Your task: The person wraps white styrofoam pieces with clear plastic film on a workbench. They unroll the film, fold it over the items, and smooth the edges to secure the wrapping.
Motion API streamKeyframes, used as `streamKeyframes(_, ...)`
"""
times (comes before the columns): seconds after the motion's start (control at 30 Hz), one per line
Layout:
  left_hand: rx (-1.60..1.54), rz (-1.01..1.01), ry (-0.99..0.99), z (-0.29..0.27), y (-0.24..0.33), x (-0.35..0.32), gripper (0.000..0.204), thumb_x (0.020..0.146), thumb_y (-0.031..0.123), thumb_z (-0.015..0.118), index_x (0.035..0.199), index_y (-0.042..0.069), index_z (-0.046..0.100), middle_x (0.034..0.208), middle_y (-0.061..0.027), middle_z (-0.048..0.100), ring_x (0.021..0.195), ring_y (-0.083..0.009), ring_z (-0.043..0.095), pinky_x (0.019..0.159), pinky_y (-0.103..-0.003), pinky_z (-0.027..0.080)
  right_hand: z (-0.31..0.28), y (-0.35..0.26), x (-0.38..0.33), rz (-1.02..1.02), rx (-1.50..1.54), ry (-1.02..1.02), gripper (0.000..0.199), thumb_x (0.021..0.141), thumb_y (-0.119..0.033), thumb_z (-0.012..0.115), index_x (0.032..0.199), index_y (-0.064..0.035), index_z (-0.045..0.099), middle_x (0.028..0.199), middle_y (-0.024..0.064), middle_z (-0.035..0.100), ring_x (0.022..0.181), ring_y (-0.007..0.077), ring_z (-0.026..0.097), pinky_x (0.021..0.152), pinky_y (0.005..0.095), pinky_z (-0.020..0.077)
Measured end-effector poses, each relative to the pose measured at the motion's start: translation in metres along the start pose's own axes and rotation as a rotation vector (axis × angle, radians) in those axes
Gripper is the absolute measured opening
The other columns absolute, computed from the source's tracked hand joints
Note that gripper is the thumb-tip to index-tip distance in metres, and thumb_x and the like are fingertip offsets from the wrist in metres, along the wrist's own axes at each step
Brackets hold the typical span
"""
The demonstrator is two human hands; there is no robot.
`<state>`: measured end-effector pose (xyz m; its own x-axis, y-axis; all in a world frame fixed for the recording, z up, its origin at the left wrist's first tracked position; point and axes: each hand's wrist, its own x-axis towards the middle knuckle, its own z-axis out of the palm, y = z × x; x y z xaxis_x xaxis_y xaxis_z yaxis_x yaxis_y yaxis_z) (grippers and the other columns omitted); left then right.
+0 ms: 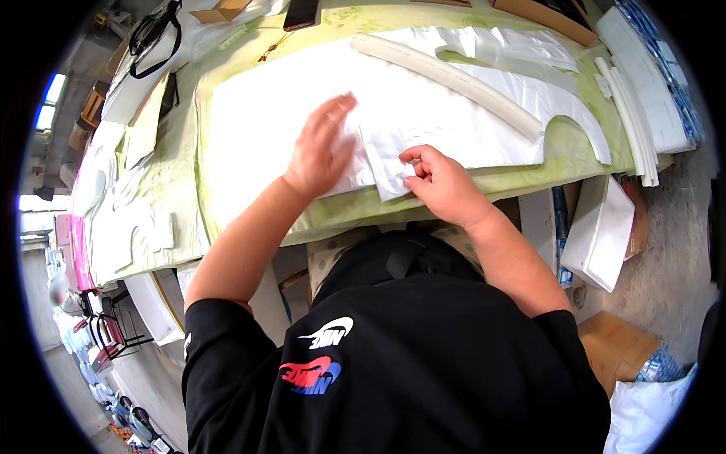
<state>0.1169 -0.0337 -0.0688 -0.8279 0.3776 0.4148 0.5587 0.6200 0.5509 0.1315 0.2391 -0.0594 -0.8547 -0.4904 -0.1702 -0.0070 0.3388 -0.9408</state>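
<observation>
Thin white plastic sheets [287, 98] with curved cut-outs at their right end lie spread on the table in front of me. At the near edge my right hand [442, 181] pinches a small folded flap of white plastic [387, 170] between thumb and fingers. My left hand [321, 147] is just left of that flap, over the sheets. Its fingers are stretched out and somewhat blurred, with nothing seen in them; whether it touches the plastic I cannot tell. A long off-white tube [446, 79] lies slantwise across the sheets, beyond my right hand.
A green patterned cloth [181, 136] covers the table. A dark phone [301, 13] lies at the far edge, and black straps [155, 38] at the far left. White tubes [631, 121] rest at the right end. On the floor at right is a cardboard box [616, 344].
</observation>
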Motion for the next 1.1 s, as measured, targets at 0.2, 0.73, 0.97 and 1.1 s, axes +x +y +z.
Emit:
streamKeyframes(0.2, 0.244, 0.114, -0.481, -0.001, 0.055, -0.014, 0.108, 0.079, 0.061, 0.076, 0.16, 0.006, 0.03, 0.166, -0.0165, 0.028, 0.155, -0.0361, 0.023, 0.126, -0.052, 0.018, 0.001, 0.001, -0.001, -0.005, -0.06, 0.041, 0.034, 0.09, -0.013, 0.069, 0.121, -0.0035, 0.061, 0.082, 0.0099, 0.066, 0.077, 0.0224, 0.063, 0.075, 0.035, 0.0521)
streamKeyframes(0.73, 0.235, 0.073, -0.506, 0.003, 0.051, 0.005, 0.102, 0.073, 0.052, 0.083, 0.156, 0.014, 0.04, 0.164, -0.01, 0.035, 0.153, -0.0314, 0.027, 0.126, -0.052, 0.019, -0.026, -0.001, 0.013, -0.7, -0.722, 0.181, 0.041, 0.078, 0.0, 0.064, 0.117, -0.0108, 0.068, 0.126, 0.004, 0.069, 0.125, 0.0328, 0.057, 0.106, 0.0445, 0.0438)
streamKeyframes(0.97, 0.222, -0.063, -0.218, 0.02, 0.042, -0.006, 0.078, 0.075, 0.029, 0.08, 0.145, 0.009, 0.053, 0.155, -0.0099, 0.048, 0.148, -0.0315, 0.038, 0.123, -0.052, 0.027, -0.039, 0.002, 0.031, -0.667, -0.812, 0.073, 0.043, 0.076, -0.003, 0.068, 0.118, -0.015, 0.067, 0.13, -0.0008, 0.067, 0.122, 0.0305, 0.057, 0.106, 0.0439, 0.0436)
streamKeyframes(1.1, 0.287, -0.162, -0.166, 0.03, 0.061, -0.003, 0.059, 0.085, 0.028, 0.072, 0.139, 0.011, 0.059, 0.153, -0.0097, 0.051, 0.145, -0.0308, 0.042, 0.122, -0.051, 0.029, -0.045, 0.001, 0.034, -0.635, -0.811, 0.012, 0.042, 0.075, -0.007, 0.071, 0.116, -0.0152, 0.067, 0.131, -0.0024, 0.067, 0.122, 0.0295, 0.055, 0.107, 0.0436, 0.0414)
